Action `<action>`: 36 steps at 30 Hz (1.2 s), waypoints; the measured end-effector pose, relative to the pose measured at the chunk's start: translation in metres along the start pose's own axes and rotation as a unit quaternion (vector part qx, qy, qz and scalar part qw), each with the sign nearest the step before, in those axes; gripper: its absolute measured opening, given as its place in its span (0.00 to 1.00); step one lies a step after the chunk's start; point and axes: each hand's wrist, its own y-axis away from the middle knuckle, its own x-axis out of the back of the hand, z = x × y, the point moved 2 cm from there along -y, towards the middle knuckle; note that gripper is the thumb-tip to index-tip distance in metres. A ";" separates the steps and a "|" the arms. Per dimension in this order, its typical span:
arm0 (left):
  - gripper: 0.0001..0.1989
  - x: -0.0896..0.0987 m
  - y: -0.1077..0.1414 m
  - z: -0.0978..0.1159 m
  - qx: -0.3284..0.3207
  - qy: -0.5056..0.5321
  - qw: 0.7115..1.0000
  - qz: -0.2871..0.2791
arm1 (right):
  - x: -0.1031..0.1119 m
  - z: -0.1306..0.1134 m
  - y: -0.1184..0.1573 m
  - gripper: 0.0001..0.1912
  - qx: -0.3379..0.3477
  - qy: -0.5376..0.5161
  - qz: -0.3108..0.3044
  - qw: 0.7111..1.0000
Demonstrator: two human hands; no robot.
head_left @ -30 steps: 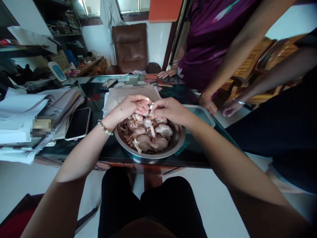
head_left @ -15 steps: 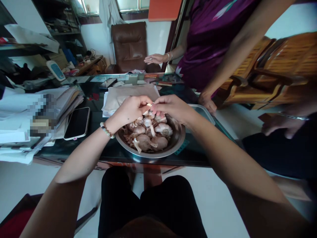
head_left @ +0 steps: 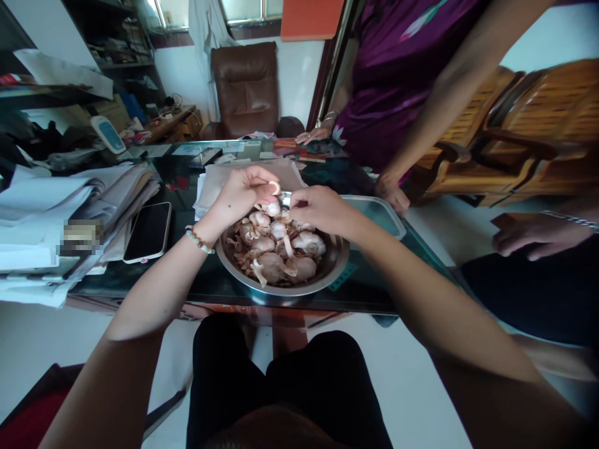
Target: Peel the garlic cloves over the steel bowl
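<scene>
A metal bowl [head_left: 337,265] stands near the desk's front edge, holding several garlic bulbs [head_left: 269,267] and loose papery skins. Over its back left rim, my left hand [head_left: 247,192] pinches a pale garlic clove [head_left: 274,188] between thumb and fingers. My right hand [head_left: 318,209] is over the back right part of the bowl, its fingers curled downward and pressed together. Whatever those fingertips hold, if anything, is hidden. The two hands are a little apart.
Papers [head_left: 276,171] lie behind the bowl, a plastic container [head_left: 379,215] behind right. A phone [head_left: 148,232] and a paper stack [head_left: 42,215] are at left. A person in purple [head_left: 397,81] leans on the desk's right side; another person's hand [head_left: 538,234] shows at far right.
My hands have parted: the left moved slightly up and left with the clove, the right slightly down over the bowl. The hand of the person in purple has lowered onto the desk.
</scene>
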 end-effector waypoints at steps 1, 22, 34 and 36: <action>0.08 0.001 -0.001 0.000 0.004 0.010 1.000 0.006 | 0.000 -0.001 0.001 0.04 -0.004 0.027 -0.004 1.000; 0.05 -0.005 0.002 -0.002 0.045 -0.031 0.997 -0.062 | -0.006 -0.001 0.003 0.09 0.057 -0.030 0.082 0.995; 0.09 -0.004 0.002 -0.002 0.065 -0.023 0.996 -0.048 | -0.008 0.003 0.000 0.10 0.084 -0.079 0.091 0.989; 0.07 -0.003 0.002 -0.002 0.071 -0.022 0.996 -0.044 | -0.009 0.003 0.000 0.11 0.084 -0.082 0.089 0.989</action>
